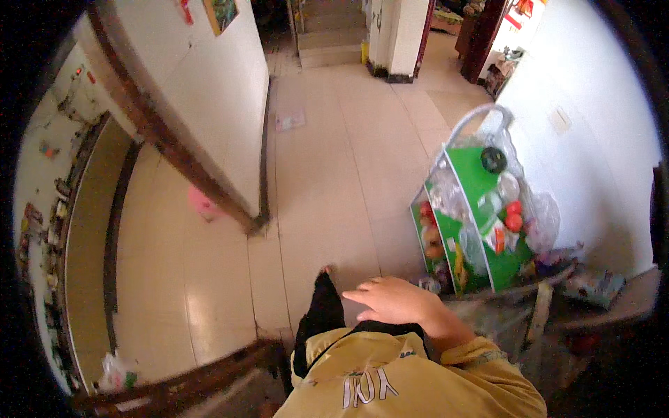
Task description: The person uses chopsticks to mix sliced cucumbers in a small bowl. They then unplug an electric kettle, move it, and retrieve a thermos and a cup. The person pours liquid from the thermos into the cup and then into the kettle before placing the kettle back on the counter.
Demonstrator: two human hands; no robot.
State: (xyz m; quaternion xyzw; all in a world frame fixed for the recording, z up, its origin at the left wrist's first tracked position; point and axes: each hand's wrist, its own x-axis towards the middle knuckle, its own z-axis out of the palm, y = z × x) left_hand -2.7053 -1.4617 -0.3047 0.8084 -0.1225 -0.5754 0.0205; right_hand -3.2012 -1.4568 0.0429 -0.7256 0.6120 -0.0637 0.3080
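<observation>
My right hand (pixel 394 301) is held in front of my body, above my black trousers (pixel 317 299). Its fingers stretch out to the left, slightly apart, and nothing shows in them. The arm comes out of a mustard-yellow sleeve (pixel 481 355); the shirt (pixel 376 369) fills the bottom of the view. My left hand is out of sight. Closest on the right is a green tiered rack (pixel 456 230) holding clear plastic bags (pixel 449 191), red round items (pixel 513 217) and a dark round object (pixel 493 159).
A brown-edged wall corner (pixel 256 224) juts in from the left, with a pink object (pixel 202 202) on the floor behind it. Dark wooden furniture (pixel 202 380) borders the lower left. Tiled floor (pixel 327 167) runs ahead to steps (pixel 333 45) and a doorway at the right.
</observation>
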